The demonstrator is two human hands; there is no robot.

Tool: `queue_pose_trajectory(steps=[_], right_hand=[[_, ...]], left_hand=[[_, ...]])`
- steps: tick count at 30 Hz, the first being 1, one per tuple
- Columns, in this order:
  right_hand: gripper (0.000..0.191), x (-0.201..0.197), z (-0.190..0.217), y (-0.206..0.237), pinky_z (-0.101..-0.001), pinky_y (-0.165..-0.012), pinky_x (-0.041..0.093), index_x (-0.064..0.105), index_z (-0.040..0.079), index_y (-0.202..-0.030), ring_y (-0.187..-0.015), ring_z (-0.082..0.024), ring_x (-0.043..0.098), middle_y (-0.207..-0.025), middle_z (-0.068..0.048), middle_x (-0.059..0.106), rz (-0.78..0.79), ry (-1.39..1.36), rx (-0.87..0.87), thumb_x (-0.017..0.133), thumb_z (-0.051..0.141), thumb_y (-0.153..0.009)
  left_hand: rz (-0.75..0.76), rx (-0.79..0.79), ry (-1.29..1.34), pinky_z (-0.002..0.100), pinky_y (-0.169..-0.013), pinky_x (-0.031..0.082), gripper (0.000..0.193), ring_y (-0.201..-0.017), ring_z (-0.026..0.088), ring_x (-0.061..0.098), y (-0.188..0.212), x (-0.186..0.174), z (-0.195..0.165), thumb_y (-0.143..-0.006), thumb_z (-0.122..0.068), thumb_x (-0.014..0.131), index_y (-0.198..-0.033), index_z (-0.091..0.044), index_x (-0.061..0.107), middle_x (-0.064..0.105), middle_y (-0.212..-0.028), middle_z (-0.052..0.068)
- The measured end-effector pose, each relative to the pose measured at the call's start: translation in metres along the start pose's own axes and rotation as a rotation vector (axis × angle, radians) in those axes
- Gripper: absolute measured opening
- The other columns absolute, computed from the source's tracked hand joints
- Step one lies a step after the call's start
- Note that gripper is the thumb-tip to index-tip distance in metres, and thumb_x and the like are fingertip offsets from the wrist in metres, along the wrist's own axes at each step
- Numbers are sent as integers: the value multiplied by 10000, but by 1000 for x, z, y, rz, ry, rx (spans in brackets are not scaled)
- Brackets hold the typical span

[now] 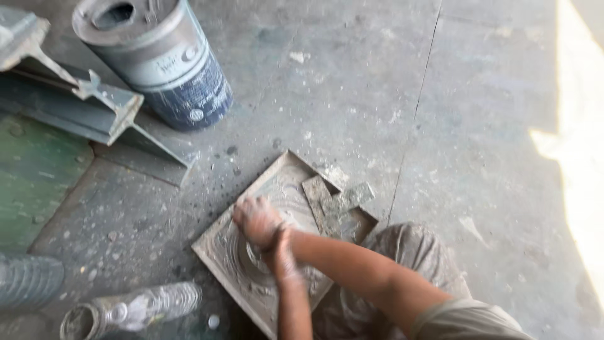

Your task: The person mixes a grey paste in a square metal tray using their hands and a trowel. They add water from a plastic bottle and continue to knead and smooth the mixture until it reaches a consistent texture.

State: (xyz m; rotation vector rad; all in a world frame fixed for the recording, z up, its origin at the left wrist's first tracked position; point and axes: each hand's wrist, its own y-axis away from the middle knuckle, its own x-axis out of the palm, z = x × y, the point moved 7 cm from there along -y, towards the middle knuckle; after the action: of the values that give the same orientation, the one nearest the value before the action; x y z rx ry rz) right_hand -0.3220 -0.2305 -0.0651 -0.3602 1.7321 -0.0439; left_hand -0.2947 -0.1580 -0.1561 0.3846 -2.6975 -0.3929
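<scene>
A square, shallow mould lies on the concrete floor, smeared inside with wet grey slurry in circular streaks. My right hand, coated in grey, rests flat on the slurry near the mould's middle with its fingers apart. My left hand comes up from below and sits just beneath the right wrist; its fingers are hidden and blurred. Two flat grey slab pieces lie in the mould's right corner.
A blue and white drum stands at the upper left beside a grey metal angle frame. A dusty plastic bottle lies at the lower left. My bent knee is right of the mould. A sunlit patch marks the right edge.
</scene>
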Motion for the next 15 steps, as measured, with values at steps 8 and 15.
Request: queue_pose_trajectory(steps=[8,15], right_hand=[[427,-2,32,44,-348,-958,504,694,161,-1169,-1066,-216,652,-1146,-48,739,-35,518,27,400,397,-968],[360,24,-26,-13,-382,-922,500,681,135,-1140,-1025,-237,649,-1103,-62,718,93,-1125,170,458,383,-1006]], left_hand=[[1064,-128,609,599,-1210,467,598,-1243,372,580,-6,-1,-54,-959,-463,733,-1245,9,500,609,-1278,196],[464,-238,571,562,-1038,500,764,-1160,342,594,24,53,22,-811,-153,809,-1456,-9,425,590,-1278,184]])
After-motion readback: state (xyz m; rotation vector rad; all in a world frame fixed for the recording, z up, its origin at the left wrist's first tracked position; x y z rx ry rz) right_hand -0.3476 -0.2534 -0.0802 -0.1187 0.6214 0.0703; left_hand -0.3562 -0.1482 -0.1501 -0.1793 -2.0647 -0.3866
